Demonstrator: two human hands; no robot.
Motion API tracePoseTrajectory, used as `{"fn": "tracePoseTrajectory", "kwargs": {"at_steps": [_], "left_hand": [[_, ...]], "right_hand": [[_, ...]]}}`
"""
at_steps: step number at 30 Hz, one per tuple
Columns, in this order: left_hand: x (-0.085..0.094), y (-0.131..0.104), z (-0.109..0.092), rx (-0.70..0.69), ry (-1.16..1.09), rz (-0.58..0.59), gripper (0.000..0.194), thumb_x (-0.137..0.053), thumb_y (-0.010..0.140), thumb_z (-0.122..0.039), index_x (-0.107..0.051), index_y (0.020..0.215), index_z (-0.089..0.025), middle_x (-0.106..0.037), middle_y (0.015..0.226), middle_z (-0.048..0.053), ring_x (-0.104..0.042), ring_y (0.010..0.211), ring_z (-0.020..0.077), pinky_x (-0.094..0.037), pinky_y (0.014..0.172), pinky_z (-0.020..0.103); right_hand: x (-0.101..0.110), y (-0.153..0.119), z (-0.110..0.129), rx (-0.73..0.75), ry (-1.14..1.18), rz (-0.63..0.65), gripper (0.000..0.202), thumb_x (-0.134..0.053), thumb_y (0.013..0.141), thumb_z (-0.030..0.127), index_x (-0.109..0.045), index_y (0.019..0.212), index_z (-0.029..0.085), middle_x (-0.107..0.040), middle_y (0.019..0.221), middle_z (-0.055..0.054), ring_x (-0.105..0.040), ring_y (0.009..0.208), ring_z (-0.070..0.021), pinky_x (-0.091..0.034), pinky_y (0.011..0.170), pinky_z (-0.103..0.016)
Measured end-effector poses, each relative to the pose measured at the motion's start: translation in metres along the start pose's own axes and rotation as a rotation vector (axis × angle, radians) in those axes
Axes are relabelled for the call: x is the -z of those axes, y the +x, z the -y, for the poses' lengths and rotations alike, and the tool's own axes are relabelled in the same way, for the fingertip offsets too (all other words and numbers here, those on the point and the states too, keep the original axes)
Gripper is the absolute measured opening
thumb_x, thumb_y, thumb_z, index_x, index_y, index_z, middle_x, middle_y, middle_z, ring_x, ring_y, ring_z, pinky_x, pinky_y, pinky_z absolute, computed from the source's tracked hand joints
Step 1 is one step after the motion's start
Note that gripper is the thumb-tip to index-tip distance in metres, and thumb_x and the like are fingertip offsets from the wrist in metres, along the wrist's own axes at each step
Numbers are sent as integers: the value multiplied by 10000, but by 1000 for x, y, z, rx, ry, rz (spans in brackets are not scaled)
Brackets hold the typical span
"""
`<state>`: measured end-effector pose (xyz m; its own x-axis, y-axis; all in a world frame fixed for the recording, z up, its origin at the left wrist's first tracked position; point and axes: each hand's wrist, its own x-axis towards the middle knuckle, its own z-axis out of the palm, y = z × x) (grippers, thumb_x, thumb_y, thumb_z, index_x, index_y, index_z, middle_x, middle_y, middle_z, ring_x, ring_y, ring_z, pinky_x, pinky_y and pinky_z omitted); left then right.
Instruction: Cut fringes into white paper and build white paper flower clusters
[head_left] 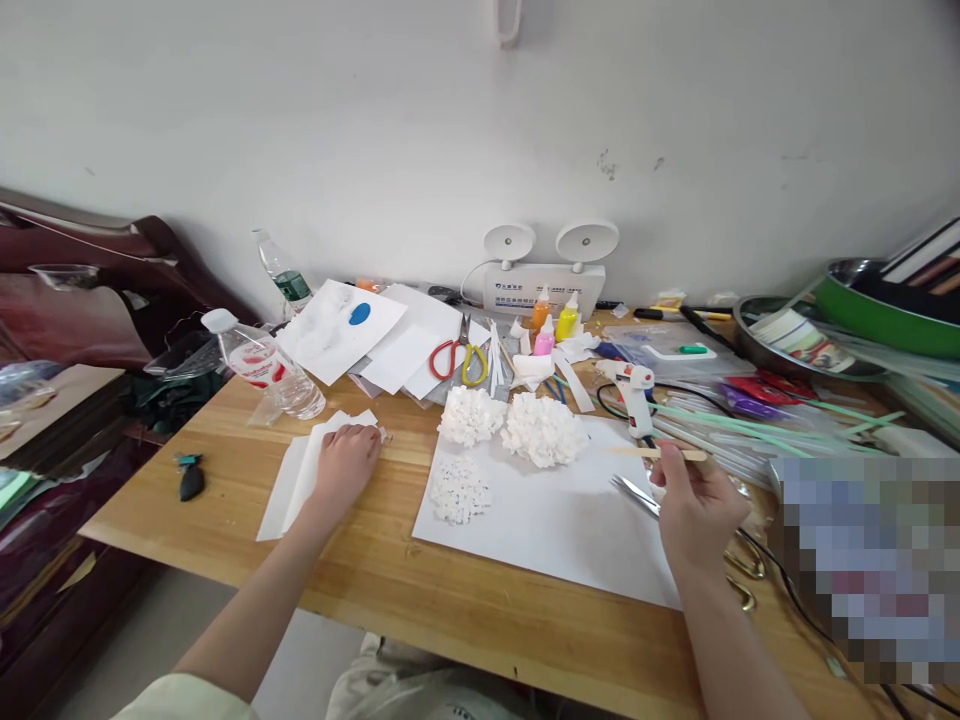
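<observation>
My left hand (349, 462) rests with curled fingers on a folded white paper (300, 478) at the table's left side; its fingertips are hidden. Between the thumb and fingers of my right hand (696, 505) is a flat wooden craft stick (634, 453), pointing left. It is above the right part of a large white sheet (559, 535). Under that hand lies a pair of scissors (634, 492), partly covered. On the sheet sit two clumps of crumpled white bits, a smaller one (470, 415) and a larger one (544, 430). A flat patch of white bits (459, 490) lies in front.
A glue gun (634, 395) stands behind the sheet, near several paint bottles (542, 338). Red-and-yellow-handled scissors (460, 358) lie on papers. A water bottle (274, 372) leans at left. Glue sticks, a cable and pans (892, 300) crowd the right.
</observation>
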<state>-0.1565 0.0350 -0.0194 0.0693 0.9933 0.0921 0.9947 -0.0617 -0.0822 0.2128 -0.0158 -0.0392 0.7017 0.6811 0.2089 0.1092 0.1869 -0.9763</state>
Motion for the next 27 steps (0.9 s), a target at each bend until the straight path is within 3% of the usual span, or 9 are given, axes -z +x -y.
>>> {"fn": "tracePoseTrajectory", "kwargs": {"at_steps": [7, 11, 14, 16, 19, 22, 24, 27], "left_hand": [[8, 1, -1, 24, -3, -14, 261, -333, 838, -252, -587, 814, -195, -665, 867, 78, -566, 890, 252, -364, 767, 375], [19, 1, 4, 77, -66, -97, 211, -364, 811, -258, -566, 785, -203, -657, 874, 60, -555, 913, 243, -365, 778, 364], [29, 1, 7, 131, -329, -143, 173, -424, 774, -294, -570, 767, -201, -653, 856, 43, -564, 868, 217, -389, 753, 322], [35, 1, 2, 137, -582, -91, 177, -464, 751, -336, -573, 765, -198, -647, 838, 23, -569, 801, 188, -405, 708, 285], [44, 1, -19, 71, -880, 81, 205, -487, 740, -382, -555, 738, -189, -607, 702, -10, -545, 666, 151, -400, 616, 253], [51, 2, -52, -61, -1011, 228, 185, -493, 745, -364, -538, 720, -186, -583, 647, -23, -538, 638, 138, -402, 603, 248], [53, 4, -77, -173, -996, 253, 170, -491, 755, -344, -554, 729, -188, -609, 715, -9, -557, 707, 148, -415, 650, 259], [54, 10, -112, -292, -901, 195, 142, -470, 771, -286, -570, 745, -189, -626, 818, 13, -559, 789, 158, -420, 700, 272]], "right_hand": [[2, -1, 0, -19, -13, 15, 223, -624, 743, 376, -636, 785, 157, -490, 522, 57, -436, 491, -86, -378, 447, -236], [3, -2, 0, -39, -15, 17, 212, -622, 749, 363, -634, 792, 157, -497, 531, 56, -441, 499, -86, -361, 445, -232], [3, -3, -1, -26, -2, 31, 210, -613, 758, 360, -634, 802, 157, -495, 536, 57, -439, 499, -83, -360, 452, -232], [2, -3, -1, -15, 6, 41, 211, -607, 761, 361, -634, 817, 159, -499, 547, 57, -441, 502, -82, -370, 464, -233], [0, -4, -1, -8, 15, 48, 222, -599, 763, 366, -635, 835, 158, -509, 558, 53, -447, 502, -83, -384, 471, -231], [-1, -4, -1, 7, 15, 53, 236, -588, 768, 369, -635, 851, 153, -506, 550, 50, -459, 501, -85, -394, 481, -229], [-1, -4, -1, 19, 7, 62, 238, -578, 774, 369, -632, 848, 149, -499, 547, 48, -459, 498, -84, -394, 485, -228], [-1, -4, -1, 26, 0, 76, 240, -576, 774, 372, -628, 827, 143, -507, 558, 38, -466, 493, -86, -402, 483, -228]]}}
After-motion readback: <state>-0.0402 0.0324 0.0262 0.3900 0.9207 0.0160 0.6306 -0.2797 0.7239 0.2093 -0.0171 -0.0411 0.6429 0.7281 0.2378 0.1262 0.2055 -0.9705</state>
